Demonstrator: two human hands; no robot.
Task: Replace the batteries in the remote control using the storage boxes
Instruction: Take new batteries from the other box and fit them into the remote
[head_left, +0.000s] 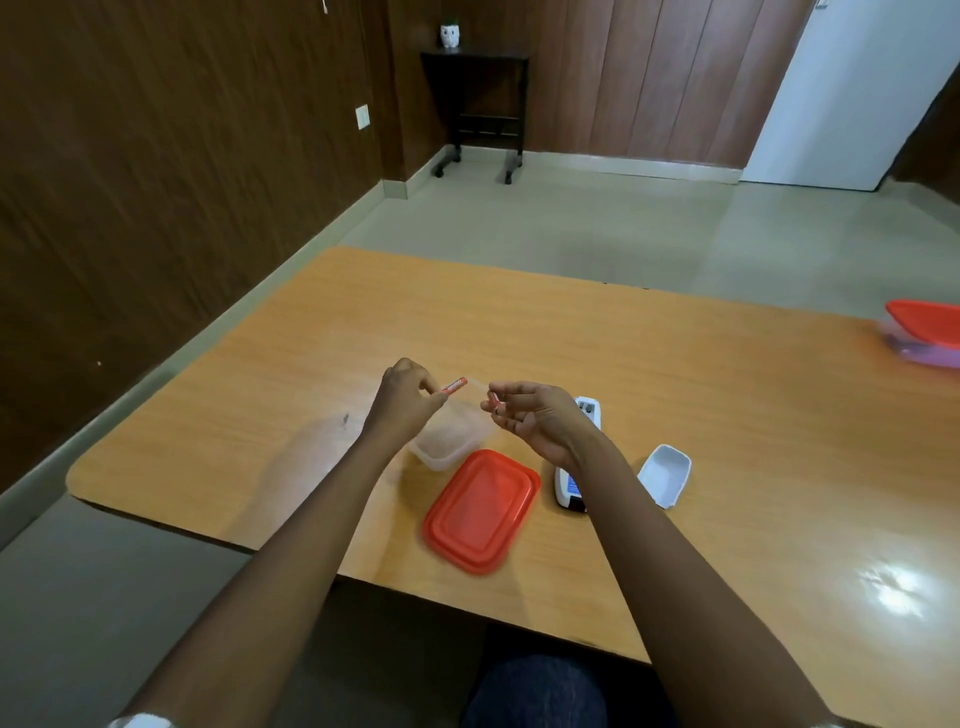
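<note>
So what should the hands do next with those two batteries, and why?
Probably let the left hand drop its battery into the open clear box just below it. The right hand pinches a second battery, the remote has a slot that looks empty, and the far box has its lid on, so these may be the old ones; I cannot be sure.
</note>
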